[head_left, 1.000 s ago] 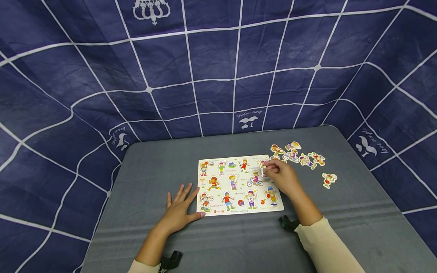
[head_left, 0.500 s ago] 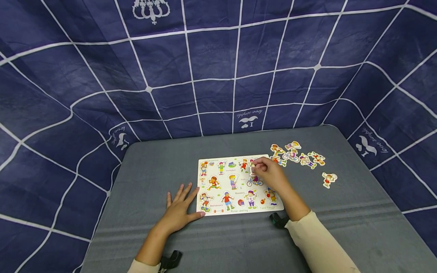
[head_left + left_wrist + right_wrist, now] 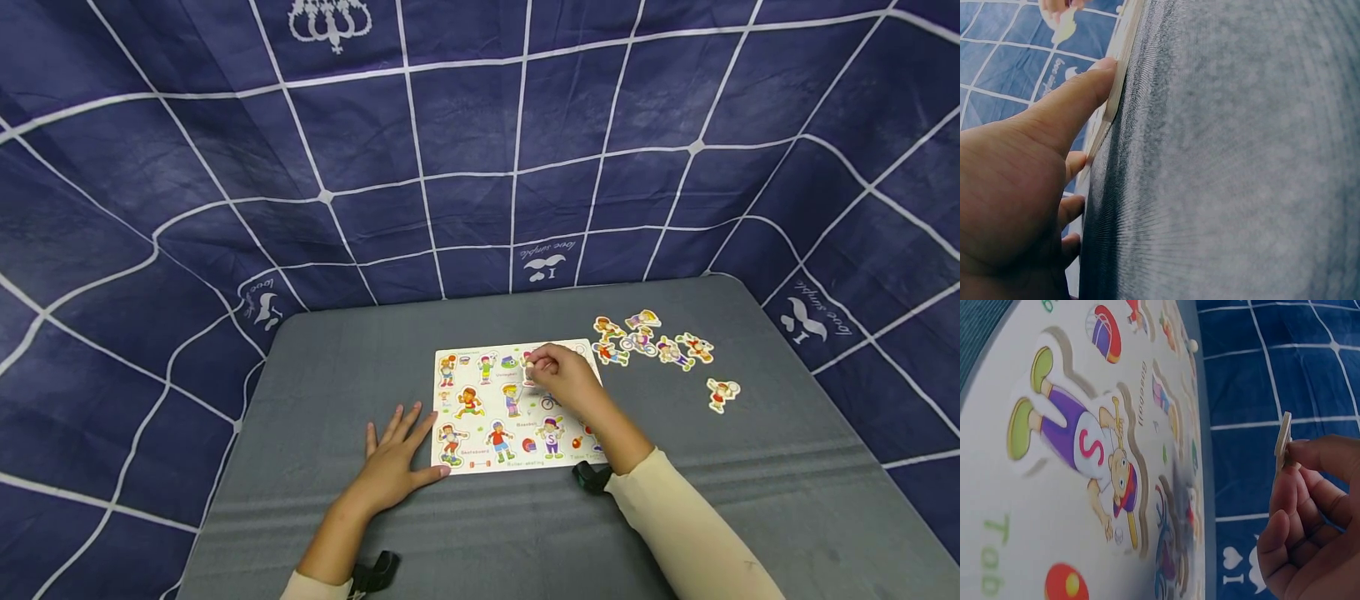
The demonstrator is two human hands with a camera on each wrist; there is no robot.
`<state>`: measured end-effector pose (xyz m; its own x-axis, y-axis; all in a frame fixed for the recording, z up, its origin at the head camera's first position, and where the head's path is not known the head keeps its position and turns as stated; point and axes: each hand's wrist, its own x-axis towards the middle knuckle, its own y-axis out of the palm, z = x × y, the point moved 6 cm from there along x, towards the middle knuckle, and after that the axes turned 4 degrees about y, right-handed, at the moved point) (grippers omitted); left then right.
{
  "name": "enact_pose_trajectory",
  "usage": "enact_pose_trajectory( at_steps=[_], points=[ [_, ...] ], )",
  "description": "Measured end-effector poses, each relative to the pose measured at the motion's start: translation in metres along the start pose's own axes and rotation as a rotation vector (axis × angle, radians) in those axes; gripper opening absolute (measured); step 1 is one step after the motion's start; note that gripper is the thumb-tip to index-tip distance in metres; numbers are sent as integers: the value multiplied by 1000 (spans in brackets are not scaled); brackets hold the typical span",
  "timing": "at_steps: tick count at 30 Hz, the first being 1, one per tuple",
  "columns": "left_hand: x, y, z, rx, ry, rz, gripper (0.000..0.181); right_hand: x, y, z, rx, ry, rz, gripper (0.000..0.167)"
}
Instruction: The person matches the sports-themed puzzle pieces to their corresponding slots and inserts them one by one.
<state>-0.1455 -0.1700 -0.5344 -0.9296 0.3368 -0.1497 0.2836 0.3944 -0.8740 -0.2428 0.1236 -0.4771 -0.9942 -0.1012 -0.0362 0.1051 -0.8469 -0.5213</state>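
Note:
A wooden puzzle board printed with sports figures lies flat on the grey table. My right hand is above its upper right part, pinching a small wooden figure piece between thumb and fingertips. In the right wrist view the piece is edge-on, apart from the board; its picture is mostly hidden. From the left wrist view, its pale side shows in the distance. My left hand rests with spread fingers at the board's left edge, its thumb touching the lower left corner.
Several loose figure pieces lie right of the board, some close together or overlapping. One piece with a racket lies apart, nearer the right. A blue curtain with white lines rises behind and beside the grey table.
My right hand has moved left across the upper part of the board, carrying the figure piece from near the right edge. My left hand has stayed in place.

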Motion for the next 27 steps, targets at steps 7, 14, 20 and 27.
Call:
enact_pose_trajectory(
  at_steps=[7,14,20,27],
  points=[
    [1,-1,1,3,2,-18,96,11,14,4,-55,-32,27,13],
    [0,1,1,7,0,-12,96,22,28,9,-93,-31,67,14],
    [0,1,1,-2,-4,-11,97,31,37,16,-151,-57,77,13],
    [0,0,0,-1,-4,-19,96,40,47,25,-231,-110,102,12]
  ],
)
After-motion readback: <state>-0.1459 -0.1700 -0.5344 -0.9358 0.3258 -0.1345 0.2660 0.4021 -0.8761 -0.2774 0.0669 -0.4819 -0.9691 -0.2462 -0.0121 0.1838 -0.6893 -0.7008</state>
